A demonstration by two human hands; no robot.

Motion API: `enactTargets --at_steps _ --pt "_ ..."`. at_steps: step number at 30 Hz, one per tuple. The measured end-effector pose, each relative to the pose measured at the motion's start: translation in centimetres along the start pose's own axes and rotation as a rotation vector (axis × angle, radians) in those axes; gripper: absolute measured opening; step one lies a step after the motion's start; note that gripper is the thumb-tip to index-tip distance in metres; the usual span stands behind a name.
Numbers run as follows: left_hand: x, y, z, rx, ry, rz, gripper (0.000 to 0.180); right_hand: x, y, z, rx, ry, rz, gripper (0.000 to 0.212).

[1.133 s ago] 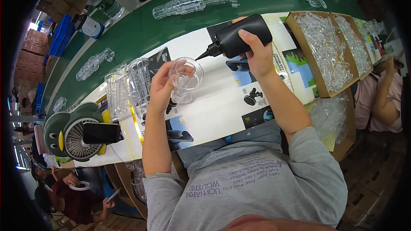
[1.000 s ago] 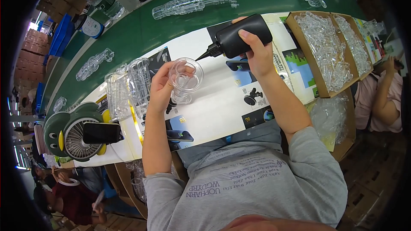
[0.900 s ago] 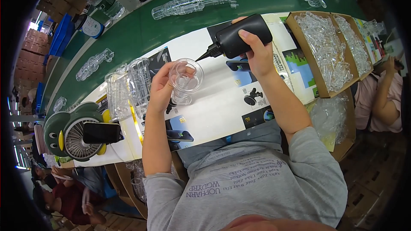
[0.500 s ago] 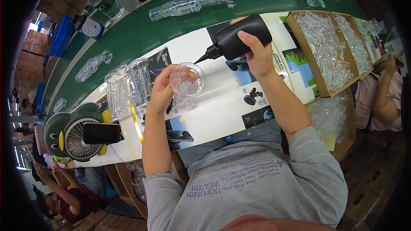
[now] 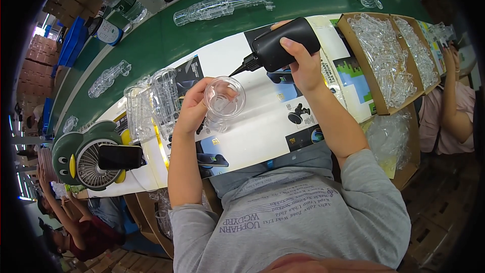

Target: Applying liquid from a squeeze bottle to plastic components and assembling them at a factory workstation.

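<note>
Black bottle [image 5: 285, 45] | clamped inside right grip [image 5: 305, 68] | long axis slanted, nozzle [image 5: 246, 65] points lower-left | left grip [image 5: 192, 105] pinches clear cup [image 5: 226, 98]

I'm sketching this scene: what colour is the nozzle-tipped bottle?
The nozzle-tipped bottle is black, seen in the head view.

Left hand [image 5: 193, 106] grips a clear cup-shaped part [image 5: 226, 97] by its side, over the printed sheet [image 5: 257, 136]. Right hand [image 5: 302, 65] grips a tilted black bottle [image 5: 283, 46], nozzle tip by the cup's far rim; contact cannot be confirmed. Toward the sheet's left end: clear plastic pieces [image 5: 151, 105], then a green fan [image 5: 97, 159]. At its right end: a cardboard tray [image 5: 365, 73] of clear parts. Beyond the far edge: a long clear assembly [image 5: 217, 9] on the green surface [image 5: 151, 43].
</note>
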State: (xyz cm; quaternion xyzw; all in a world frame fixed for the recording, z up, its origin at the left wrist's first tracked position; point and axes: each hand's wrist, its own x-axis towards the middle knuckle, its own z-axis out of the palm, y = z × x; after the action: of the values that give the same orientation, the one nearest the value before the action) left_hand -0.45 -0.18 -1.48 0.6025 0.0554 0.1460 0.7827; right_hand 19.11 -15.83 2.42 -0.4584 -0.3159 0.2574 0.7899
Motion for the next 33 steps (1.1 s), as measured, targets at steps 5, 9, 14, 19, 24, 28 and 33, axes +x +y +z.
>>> enactTargets --at_steps 5,9,14,19,24,28,33 --pt "0.1 0.2 0.2 -0.004 -0.034 0.002 0.038 0.1 0.1 0.1 0.001 -0.004 -0.019 0.026" --pt "0.1 0.3 0.1 0.025 -0.083 0.013 0.037 0.2 0.3 0.0 0.000 -0.021 -0.026 0.027" --pt "0.2 0.4 0.0 0.034 -0.139 -0.010 0.038 0.2 0.3 -0.1 0.006 -0.052 -0.046 0.028" --pt "0.1 0.4 0.2 0.031 -0.166 -0.019 0.036 0.1 0.2 0.0 0.001 -0.047 -0.037 0.030" --pt "0.2 1.0 0.6 0.090 -0.182 -0.024 0.037 0.1 0.2 -0.1 0.012 -0.070 -0.046 0.034" --pt "0.1 0.9 0.5 0.118 -0.183 -0.039 0.039 0.0 0.1 0.0 0.021 -0.080 -0.035 0.033" --pt "0.1 0.2 0.0 0.051 -0.245 -0.076 0.041 0.0 0.0 0.0 0.028 -0.105 -0.025 0.033"
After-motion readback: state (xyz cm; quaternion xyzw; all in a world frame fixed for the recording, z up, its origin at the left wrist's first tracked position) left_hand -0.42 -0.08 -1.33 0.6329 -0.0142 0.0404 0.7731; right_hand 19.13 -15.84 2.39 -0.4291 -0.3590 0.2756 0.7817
